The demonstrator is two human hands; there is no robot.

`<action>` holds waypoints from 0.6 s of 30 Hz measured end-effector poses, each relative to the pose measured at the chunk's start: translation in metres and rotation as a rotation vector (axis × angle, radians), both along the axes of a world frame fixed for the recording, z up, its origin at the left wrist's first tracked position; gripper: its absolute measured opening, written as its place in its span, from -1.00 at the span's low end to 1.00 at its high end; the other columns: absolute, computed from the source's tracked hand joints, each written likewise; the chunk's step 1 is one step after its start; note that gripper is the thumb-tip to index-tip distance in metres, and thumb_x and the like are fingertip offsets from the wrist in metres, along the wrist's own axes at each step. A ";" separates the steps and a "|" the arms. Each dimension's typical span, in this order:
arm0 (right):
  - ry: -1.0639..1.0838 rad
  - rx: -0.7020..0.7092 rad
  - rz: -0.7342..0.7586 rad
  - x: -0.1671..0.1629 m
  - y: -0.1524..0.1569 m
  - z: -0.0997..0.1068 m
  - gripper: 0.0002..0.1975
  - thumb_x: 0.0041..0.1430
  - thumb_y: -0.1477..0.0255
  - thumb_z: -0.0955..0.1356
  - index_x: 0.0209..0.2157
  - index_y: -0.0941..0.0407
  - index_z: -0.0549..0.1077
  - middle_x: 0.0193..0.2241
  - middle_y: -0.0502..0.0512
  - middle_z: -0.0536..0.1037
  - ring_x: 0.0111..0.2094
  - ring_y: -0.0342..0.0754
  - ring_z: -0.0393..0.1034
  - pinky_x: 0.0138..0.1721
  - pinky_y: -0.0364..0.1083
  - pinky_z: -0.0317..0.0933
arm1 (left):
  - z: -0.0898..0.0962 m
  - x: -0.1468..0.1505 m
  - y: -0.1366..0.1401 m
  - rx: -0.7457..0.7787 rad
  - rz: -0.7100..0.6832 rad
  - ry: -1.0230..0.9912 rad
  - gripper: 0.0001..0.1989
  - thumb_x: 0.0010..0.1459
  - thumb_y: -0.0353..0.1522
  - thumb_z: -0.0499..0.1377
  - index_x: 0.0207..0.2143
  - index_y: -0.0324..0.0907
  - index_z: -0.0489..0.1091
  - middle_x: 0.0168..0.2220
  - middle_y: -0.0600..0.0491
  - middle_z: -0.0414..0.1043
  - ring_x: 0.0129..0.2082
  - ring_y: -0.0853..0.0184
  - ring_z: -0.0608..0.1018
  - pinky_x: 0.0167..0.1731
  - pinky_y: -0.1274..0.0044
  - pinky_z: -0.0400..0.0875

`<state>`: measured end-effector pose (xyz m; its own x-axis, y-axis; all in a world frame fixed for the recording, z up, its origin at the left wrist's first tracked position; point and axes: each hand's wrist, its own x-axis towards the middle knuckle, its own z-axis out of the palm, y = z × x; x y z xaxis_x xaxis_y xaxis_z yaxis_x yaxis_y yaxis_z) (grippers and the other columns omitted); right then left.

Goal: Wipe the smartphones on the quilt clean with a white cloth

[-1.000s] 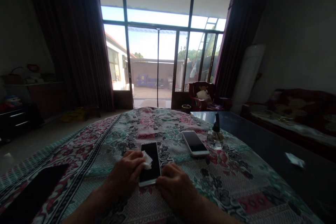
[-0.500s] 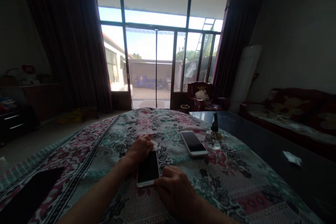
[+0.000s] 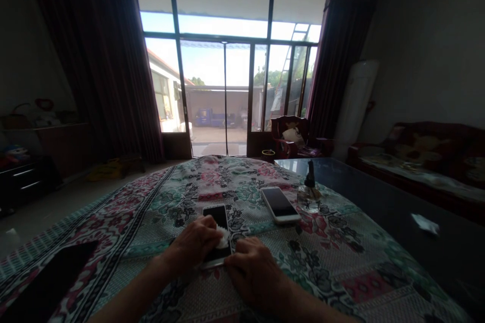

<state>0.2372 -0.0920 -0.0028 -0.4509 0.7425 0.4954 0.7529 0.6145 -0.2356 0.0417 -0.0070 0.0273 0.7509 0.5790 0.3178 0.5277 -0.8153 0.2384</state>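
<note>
A white smartphone (image 3: 216, 213) with a dark screen lies face up on the patterned tablecloth (image 3: 170, 242). My left hand (image 3: 199, 237) is closed on a crumpled white tissue (image 3: 223, 238), which presses against the middle of the screen. At the phone's lower right corner, my right hand (image 3: 253, 267) grips the edge with curled fingers. A second white smartphone (image 3: 280, 205) rests face up farther right. Beside it stands a clear glass bottle (image 3: 308, 199) with a black pump top.
A dark flat object (image 3: 49, 282) lies at the left of the cloth. On the dark glossy table (image 3: 382, 202) to the right is a small white packet (image 3: 425, 223). A wooden armchair (image 3: 290, 136) stands near the glass doors, and a sofa (image 3: 420, 156) is along the right wall.
My left hand has slid the tissue from the phone's far end down to the middle of the screen, uncovering the top edge. My right hand stays at the lower corner.
</note>
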 end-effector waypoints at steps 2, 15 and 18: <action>0.000 -0.006 -0.006 -0.001 0.000 0.002 -0.84 0.14 0.52 0.31 -0.50 0.11 0.45 -0.48 0.00 0.40 -0.39 -0.12 0.28 -0.26 -0.09 0.10 | 0.002 0.004 0.011 0.004 0.069 0.031 -0.69 0.29 -0.38 0.03 -0.50 -0.16 0.43 -0.38 0.09 0.34 -0.32 0.38 0.42 -0.28 0.59 0.24; 0.038 -0.030 -0.015 0.001 0.000 0.000 -0.84 0.18 0.50 0.30 -0.40 0.06 0.51 -0.46 0.00 0.42 -0.37 -0.12 0.31 -0.24 -0.10 0.09 | 0.008 0.027 0.053 0.007 0.364 0.136 -0.69 0.27 -0.44 0.00 -0.45 -0.18 0.48 -0.30 -0.02 0.40 -0.25 0.29 0.44 -0.20 0.51 0.29; 0.022 -0.024 -0.022 0.000 0.000 0.000 -0.85 0.15 0.52 0.31 -0.46 0.08 0.48 -0.47 0.00 0.42 -0.37 -0.12 0.31 -0.25 -0.10 0.09 | 0.002 0.011 0.033 0.024 0.294 0.137 -0.69 0.32 -0.38 -0.02 -0.39 -0.14 0.47 -0.31 0.04 0.38 -0.23 0.33 0.43 -0.21 0.55 0.29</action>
<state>0.2376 -0.0919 -0.0027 -0.4240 0.7640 0.4864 0.7606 0.5919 -0.2668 0.0528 0.0258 0.0296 0.5889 0.7712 0.2417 0.7675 -0.6274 0.1317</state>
